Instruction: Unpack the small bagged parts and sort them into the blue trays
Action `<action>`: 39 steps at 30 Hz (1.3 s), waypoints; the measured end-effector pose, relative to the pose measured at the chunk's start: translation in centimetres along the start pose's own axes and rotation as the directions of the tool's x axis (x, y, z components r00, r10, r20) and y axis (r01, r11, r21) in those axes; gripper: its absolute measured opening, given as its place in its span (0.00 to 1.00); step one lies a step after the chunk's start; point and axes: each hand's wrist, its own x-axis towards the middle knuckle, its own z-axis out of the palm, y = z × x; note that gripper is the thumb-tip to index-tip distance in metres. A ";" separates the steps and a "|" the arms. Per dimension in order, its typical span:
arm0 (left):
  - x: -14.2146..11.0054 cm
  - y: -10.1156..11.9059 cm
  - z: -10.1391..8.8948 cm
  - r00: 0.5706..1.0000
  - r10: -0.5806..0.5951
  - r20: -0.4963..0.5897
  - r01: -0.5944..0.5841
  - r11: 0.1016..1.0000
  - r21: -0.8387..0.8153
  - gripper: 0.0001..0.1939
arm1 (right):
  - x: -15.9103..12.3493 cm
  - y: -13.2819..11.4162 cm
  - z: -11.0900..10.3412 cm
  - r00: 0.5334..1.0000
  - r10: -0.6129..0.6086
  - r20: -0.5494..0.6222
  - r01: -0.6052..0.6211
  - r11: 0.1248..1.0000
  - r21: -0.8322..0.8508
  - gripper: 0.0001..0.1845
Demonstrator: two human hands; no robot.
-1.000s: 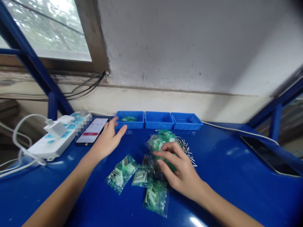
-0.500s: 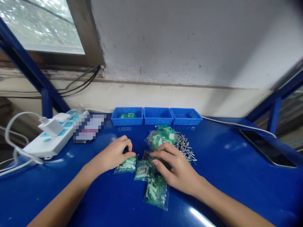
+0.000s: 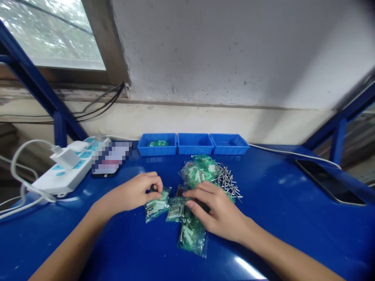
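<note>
My left hand (image 3: 136,192) pinches the upper edge of a small clear plastic bag (image 3: 156,207) with white plugs and metal screws inside, thumb against curled fingers. The bag lies on the blue table. Just right of it is a second bag (image 3: 176,209); the thumb and forefinger of my right hand (image 3: 215,208) rest at its right edge, slightly apart. My right palm partly hides more bags below it. Nearer to me lies another bag (image 3: 191,237) with a greenish sheen. Beyond my right hand, several bags form a heap (image 3: 200,169) beside a pile of loose screws (image 3: 228,181).
Three blue bins stand in a row at the back; the left bin (image 3: 156,151) holds green-tinted bags. At left are a white power strip (image 3: 63,175) with plugs and cables and a phone (image 3: 109,158). A dark phone (image 3: 329,181) lies at right.
My left hand has come back from near the left bin and taken hold of the leftmost bag, whose near end has swung slightly. My right hand has barely moved.
</note>
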 end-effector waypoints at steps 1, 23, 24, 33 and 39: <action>0.2 0.1 0.2 1.000 -0.016 -0.003 0.015 1.000 -0.008 0.08 | 0.0 0.0 0.0 1.000 -0.003 0.011 0.003 1.000 0.006 0.14; 0.4 5.9 4.3 0.703 0.430 -0.566 -0.423 0.893 0.154 0.07 | 0.6 0.0 0.7 0.886 0.451 0.107 -0.408 0.650 0.641 0.24; 0.5 5.9 4.6 0.703 0.444 -0.556 -0.421 0.889 0.179 0.08 | 0.7 0.0 0.8 0.880 0.465 0.098 -0.407 0.633 0.659 0.22; 0.5 5.8 4.1 0.933 -0.142 -0.332 -0.076 0.821 -0.565 0.23 | -0.1 1.0 0.8 0.958 0.072 -0.279 -0.046 0.994 0.100 0.17; 0.7 6.3 4.3 0.908 -0.186 -0.376 -0.091 0.788 -0.609 0.12 | 0.2 0.7 0.4 0.971 0.088 -0.224 -0.070 0.994 0.090 0.19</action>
